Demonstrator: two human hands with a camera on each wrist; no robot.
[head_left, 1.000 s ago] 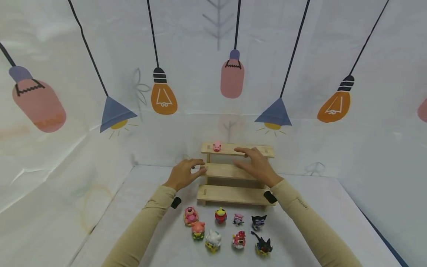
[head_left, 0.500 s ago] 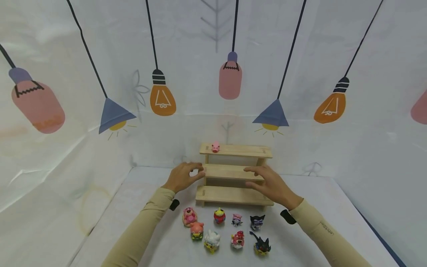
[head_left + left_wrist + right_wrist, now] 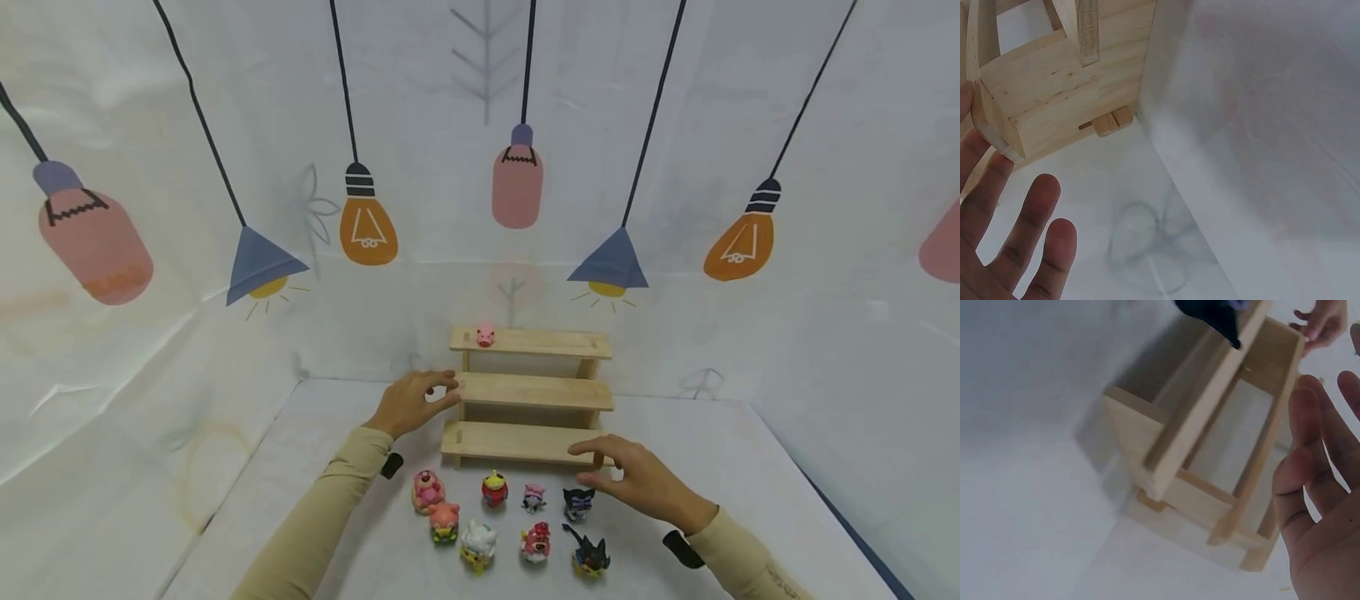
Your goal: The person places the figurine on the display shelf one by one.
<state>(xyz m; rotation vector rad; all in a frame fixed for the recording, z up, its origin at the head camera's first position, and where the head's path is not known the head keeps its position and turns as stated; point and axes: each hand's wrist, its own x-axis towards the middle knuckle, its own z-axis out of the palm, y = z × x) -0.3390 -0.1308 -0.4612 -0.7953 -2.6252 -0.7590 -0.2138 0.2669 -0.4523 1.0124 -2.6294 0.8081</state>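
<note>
A three-tier wooden display shelf stands at the back of the table. My left hand holds the left end of its middle board between thumb and fingers; in the left wrist view, fingertips touch the board's end. My right hand hovers in front of the shelf's lower right, thumb and fingers apart with nothing between them. Nearest its thumb stands a black-eared toy figure. Behind that hand's fingers in the right wrist view are the shelf and the left hand. A pink pig figure sits on the top board.
Several small toy figures stand in front of the shelf, including a pink bear, a red one, a white one and a black one with a tail. A white printed sheet hangs behind.
My right hand has moved down from the upper shelf, toward me and to the right, to near the black-eared figure. The left hand stays at the shelf's left end.
</note>
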